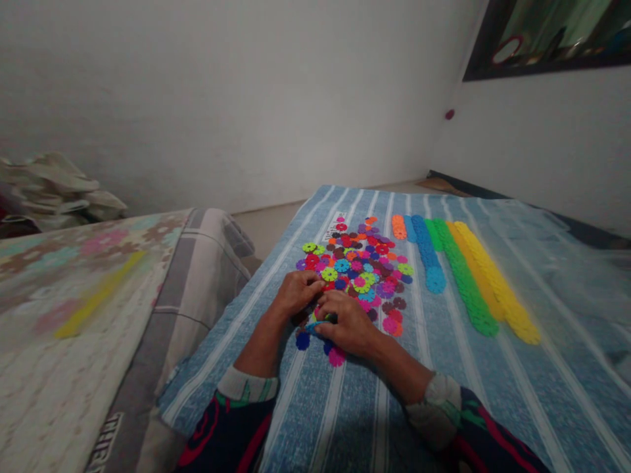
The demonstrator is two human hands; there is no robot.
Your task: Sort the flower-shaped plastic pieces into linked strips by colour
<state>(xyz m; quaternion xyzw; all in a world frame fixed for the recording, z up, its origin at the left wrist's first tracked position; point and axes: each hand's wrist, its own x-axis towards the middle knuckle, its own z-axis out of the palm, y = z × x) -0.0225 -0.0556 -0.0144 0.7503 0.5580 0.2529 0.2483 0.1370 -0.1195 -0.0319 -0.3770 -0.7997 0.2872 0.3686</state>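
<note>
A heap of small flower-shaped plastic discs in several colours lies on a blue striped cloth. At the heap's near edge my left hand rests with its fingers curled among the discs. My right hand sits beside it, fingers closed on a blue disc; the two hands touch. Loose dark blue and pink discs lie just under the hands. To the right, discs are laid in sorted rows: orange, blue, green and yellow.
A mattress with a pale flowered cover lies at the left, with a grey checked edge. A pile of bedding sits at the far left. White walls close the back and right; a dark frame hangs at the upper right.
</note>
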